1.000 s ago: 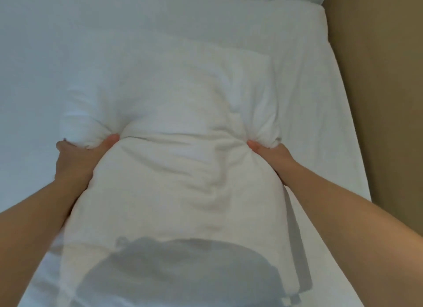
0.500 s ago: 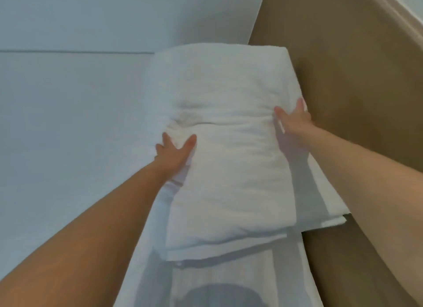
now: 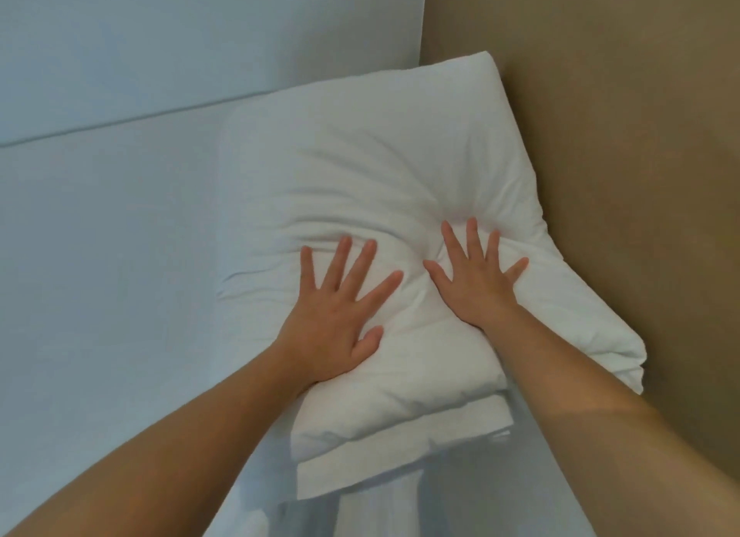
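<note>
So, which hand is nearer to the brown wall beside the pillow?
Right. The right hand presses flat on the pillow on the side next to the brown wall. The left hand presses it farther from that wall.

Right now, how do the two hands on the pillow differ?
The left hand lies nearer the person; the right hand reaches farther up the pillow, closer to the brown wall. Creases fan out from a deep dent at the right hand; the left hand's dent looks shallower. Both lie flat, fingers spread, pressing the pillow.
</note>
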Demonstrator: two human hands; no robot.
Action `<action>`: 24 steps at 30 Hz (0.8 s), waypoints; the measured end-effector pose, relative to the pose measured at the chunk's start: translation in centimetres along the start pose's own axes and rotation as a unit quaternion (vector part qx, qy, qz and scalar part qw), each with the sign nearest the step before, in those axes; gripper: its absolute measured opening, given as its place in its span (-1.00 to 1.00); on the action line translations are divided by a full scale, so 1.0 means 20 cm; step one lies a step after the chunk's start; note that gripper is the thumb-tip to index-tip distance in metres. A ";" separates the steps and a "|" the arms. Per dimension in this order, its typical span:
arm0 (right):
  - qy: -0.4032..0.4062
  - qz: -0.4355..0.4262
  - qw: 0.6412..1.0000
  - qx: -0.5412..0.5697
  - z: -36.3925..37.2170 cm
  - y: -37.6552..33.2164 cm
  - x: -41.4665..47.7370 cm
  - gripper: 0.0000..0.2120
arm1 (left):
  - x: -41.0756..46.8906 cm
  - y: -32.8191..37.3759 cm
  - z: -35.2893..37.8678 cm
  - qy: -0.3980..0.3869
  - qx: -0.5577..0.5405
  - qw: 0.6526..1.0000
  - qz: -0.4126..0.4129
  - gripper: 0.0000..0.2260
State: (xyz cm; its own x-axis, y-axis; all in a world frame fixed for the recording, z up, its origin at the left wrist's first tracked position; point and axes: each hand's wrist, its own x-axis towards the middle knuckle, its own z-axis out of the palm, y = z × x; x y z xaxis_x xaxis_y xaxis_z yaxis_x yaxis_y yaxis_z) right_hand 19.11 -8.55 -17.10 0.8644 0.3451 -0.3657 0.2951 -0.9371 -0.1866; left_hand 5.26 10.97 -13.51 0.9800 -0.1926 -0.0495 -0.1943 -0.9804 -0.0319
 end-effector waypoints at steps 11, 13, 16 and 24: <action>0.090 -0.007 0.996 0.008 0.18 -0.10 0.08 -0.33 | 0.00 -0.08 0.18 -0.006 0.022 0.999 0.028 -0.41; 0.105 0.004 0.994 0.030 0.19 -0.13 0.05 -0.35 | -0.02 -0.10 0.19 -0.018 0.019 0.999 0.032 -0.41; 0.124 0.018 0.991 0.056 0.20 -0.16 -0.01 -0.37 | -0.04 -0.13 0.22 -0.015 0.035 0.998 0.043 -0.42; 0.139 0.124 0.976 0.111 0.17 -0.33 -0.18 -0.44 | 0.02 -0.18 0.32 0.057 -0.029 0.996 0.069 -0.38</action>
State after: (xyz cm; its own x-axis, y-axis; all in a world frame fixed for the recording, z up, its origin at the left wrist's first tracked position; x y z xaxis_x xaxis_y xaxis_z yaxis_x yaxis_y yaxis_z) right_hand 12.70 -3.50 -17.66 0.9842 0.0516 -0.1693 -0.0068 -0.9448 -0.3277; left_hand 6.15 14.75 -19.82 0.9429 -0.3266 0.0648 -0.3288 -0.9441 0.0260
